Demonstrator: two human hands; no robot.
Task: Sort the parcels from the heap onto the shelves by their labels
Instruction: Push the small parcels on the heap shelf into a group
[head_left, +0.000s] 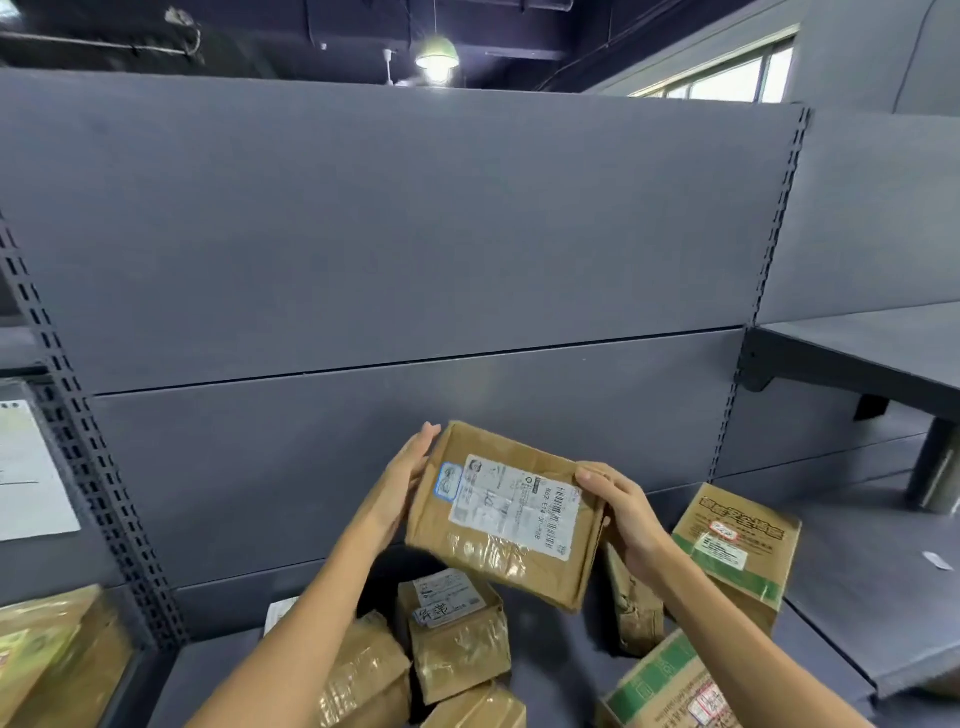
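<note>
a grey metal shelf unit (415, 234) fills the head view, its back panel running between slotted uprights, with a dark ceiling and a lit hanging lamp (437, 54) above it and a window (727, 78) at upper right. a higher grey shelf board (857, 353) juts out on the right.

in front of the panel a flat brown parcel (506, 566) is held up in the air, tilted, with its white shipping label (511, 506) facing the camera. the left hand (402, 483) lies against the parcel's left edge with straight fingers pressed flat to it. the right hand (623, 512) grips the right edge, thumb curled over the front face and fingers round the back.

below, on the lower shelf surface (831, 597), lies the heap: a small taped parcel with a handwritten label (457, 634), another taped parcel (363, 670) partly behind the left forearm, a narrow wrapped one (634, 608) under the right wrist, and two printed green-and-brown cartons, one standing at right (737, 551) and one at the bottom edge (670, 691). at far left a white sheet (31, 473) hangs on the neighbouring bay, with more brown packages (57, 654) beneath it.
</note>
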